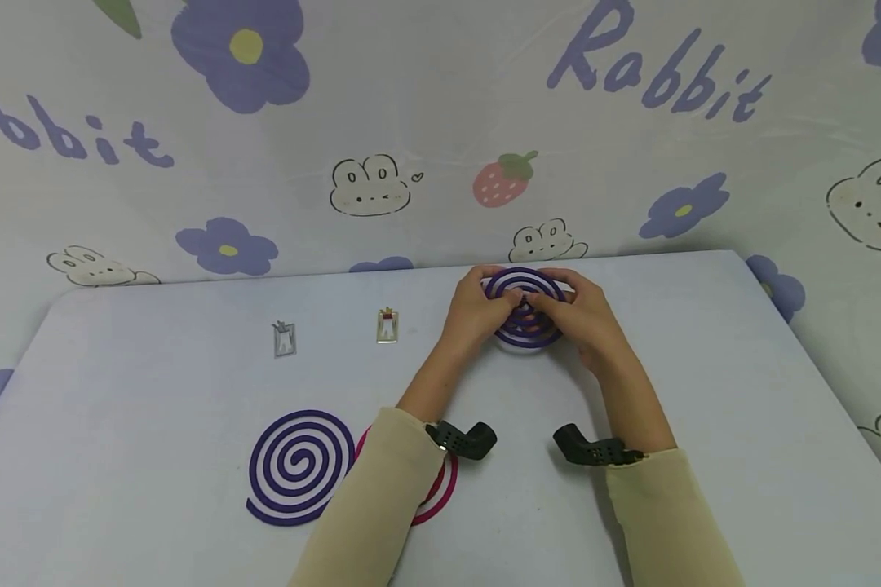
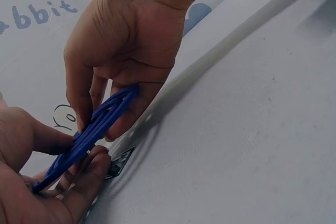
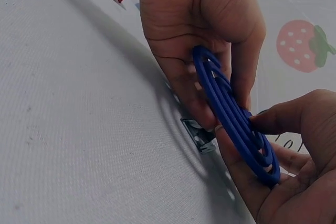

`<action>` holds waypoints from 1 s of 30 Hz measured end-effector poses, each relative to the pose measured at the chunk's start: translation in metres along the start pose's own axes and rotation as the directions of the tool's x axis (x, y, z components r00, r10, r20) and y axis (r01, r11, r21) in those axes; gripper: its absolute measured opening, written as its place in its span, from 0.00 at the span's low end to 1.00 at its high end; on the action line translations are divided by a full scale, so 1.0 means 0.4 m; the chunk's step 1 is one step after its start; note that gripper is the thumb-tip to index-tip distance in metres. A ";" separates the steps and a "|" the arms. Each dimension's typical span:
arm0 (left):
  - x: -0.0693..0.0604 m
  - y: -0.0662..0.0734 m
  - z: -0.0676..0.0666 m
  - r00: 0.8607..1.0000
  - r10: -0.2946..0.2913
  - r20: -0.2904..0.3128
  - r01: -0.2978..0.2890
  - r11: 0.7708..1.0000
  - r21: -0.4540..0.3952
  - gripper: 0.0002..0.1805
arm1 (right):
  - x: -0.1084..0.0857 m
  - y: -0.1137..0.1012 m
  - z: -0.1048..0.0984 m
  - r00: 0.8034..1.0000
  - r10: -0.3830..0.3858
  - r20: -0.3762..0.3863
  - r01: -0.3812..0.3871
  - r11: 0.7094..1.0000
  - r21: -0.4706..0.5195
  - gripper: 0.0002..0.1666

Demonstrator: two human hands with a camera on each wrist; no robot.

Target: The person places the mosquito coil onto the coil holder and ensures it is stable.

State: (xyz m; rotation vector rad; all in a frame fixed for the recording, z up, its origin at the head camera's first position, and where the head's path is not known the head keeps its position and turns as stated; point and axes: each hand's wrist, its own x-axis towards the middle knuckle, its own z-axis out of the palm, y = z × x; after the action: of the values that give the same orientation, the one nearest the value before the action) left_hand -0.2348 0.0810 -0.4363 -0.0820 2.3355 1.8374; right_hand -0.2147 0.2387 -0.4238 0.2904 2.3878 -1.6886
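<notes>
Both hands hold a purple spiral [image 1: 526,345] at the back of the table, raised above the surface. On its left side my left hand [image 1: 477,310] grips the rim, thumb on the front face near the centre. My right hand [image 1: 583,318] grips the right side in the same way, the two thumb tips close together. In the left wrist view the spiral [image 2: 89,141] looks blue and tilted, between my left hand [image 2: 31,166] and right hand [image 2: 123,40]. A small metal frame piece [image 3: 198,137] shows just below the fingers in the right wrist view.
A larger flat purple spiral [image 1: 309,413] lies front left. Beside it a pink-red spiral [image 1: 454,477] is partly hidden under the left sleeve [image 1: 382,497]. Farther back are a silver frame piece [image 1: 285,339] and a gold one [image 1: 387,328]. A patterned cloth hangs behind the table.
</notes>
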 end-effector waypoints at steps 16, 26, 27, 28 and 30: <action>-0.001 0.013 -0.011 0.999 -0.050 0.003 0.050 0.997 -0.062 0.27 | -0.007 -0.012 -0.003 1.000 -0.001 -0.013 0.001 1.000 0.015 0.36; 0.000 0.017 -0.010 0.998 -0.067 0.005 0.067 0.996 -0.067 0.26 | -0.004 -0.012 -0.003 1.000 0.009 -0.021 -0.009 1.000 0.012 0.36; 0.000 0.017 -0.010 0.998 -0.068 0.006 0.068 0.995 -0.068 0.26 | -0.004 -0.012 -0.003 1.000 0.009 -0.020 -0.009 1.000 0.013 0.36; 0.000 0.016 -0.010 0.998 -0.068 0.005 0.069 0.995 -0.070 0.26 | -0.003 -0.011 -0.003 1.000 0.009 -0.019 -0.009 1.000 0.012 0.36; 0.000 0.016 -0.010 0.998 -0.069 0.004 0.069 0.995 -0.075 0.26 | -0.002 -0.011 -0.003 1.000 0.005 -0.016 -0.005 1.000 0.011 0.36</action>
State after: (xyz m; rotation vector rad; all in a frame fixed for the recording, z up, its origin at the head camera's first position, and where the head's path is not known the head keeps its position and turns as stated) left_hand -0.2362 0.0787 -0.4294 -0.1692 2.2335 1.8906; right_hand -0.2152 0.2384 -0.4191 0.3124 2.3881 -1.7046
